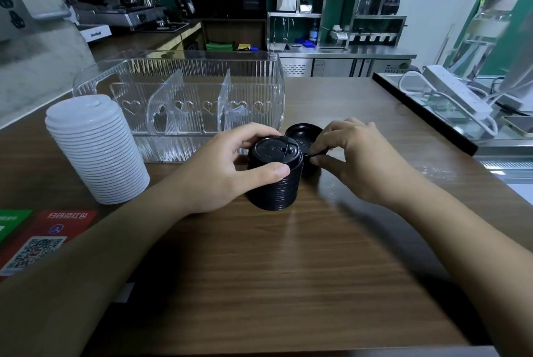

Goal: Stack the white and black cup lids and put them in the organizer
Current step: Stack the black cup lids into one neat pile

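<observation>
On the wooden counter [288,255] the left hand [227,169] gripped the black stack [274,183] while the right hand [354,157] pinched a loose black lid [302,137], which could slip and topple it.

— What can't you make out here?
— The right hand [353,159] is motion-blurred, and its fingers cover the near rim of the loose black lid [302,137], so the grip itself is unclear.
— And the black lid stack [275,180]?
— The left hand [230,167] hides its left side. Both forearms run off the bottom edge.
— Anything else?
— The red QR card [43,241] is cut off at left.
</observation>
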Available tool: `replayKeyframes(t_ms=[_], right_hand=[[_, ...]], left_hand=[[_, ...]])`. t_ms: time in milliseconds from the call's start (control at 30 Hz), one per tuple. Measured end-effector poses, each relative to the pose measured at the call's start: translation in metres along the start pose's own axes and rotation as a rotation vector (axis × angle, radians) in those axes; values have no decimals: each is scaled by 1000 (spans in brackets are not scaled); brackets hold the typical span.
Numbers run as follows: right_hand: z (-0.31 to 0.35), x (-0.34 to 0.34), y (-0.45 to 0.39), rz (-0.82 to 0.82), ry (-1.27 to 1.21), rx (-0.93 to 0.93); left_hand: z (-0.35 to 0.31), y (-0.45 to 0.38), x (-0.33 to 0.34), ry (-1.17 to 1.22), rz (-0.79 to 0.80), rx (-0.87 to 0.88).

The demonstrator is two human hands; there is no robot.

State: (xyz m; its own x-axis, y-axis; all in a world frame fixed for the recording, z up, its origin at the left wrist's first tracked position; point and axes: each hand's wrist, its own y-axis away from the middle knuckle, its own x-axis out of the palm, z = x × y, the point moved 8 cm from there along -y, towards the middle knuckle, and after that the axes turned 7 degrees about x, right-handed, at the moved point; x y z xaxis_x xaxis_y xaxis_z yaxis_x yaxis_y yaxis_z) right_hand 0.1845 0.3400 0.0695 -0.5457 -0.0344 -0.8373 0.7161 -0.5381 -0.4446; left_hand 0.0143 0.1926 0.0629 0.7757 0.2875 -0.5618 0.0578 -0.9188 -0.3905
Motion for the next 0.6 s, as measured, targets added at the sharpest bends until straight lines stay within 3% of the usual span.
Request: replayKeyframes(t_ms=[367,600], right_hand=[[4,0,-1,10,35,25],[1,-4,-1,-18,-126,68]], left_hand=[[-1,-1,-1,-10,18,12],[-1,-2,-1,-17,12,21]])
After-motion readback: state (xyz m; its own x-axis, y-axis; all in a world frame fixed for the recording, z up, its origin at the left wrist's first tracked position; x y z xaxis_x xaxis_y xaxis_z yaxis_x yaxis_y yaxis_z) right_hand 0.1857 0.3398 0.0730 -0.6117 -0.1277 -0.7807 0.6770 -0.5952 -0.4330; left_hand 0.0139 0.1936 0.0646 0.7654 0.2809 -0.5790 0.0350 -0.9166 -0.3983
